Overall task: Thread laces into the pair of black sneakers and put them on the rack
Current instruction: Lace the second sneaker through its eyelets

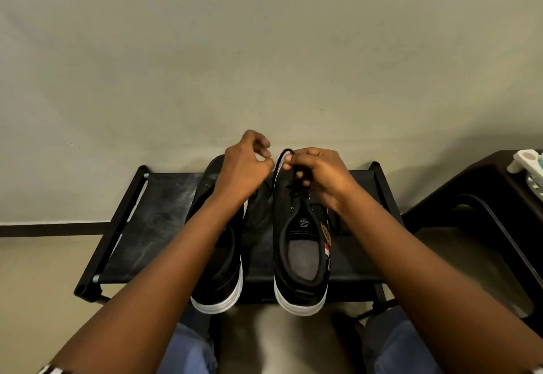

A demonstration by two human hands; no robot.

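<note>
Sneakers [299, 244] lengthwise, toes apparently wallward

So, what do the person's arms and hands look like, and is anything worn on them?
Both forearms are bare from the elbow down to the left hand and the right hand; no gloves, rings, watch or bracelets are visible. At the bottom corners of the picture, a striped black-and-white sleeve edge shows on the left arm; the one at the right is barely visible. Blue denim trousers cover the knees below.

Dark side table [482, 185] right of right hand, white object [527, 162] on top; beige wall [264, 50] beyond both hands.
</note>
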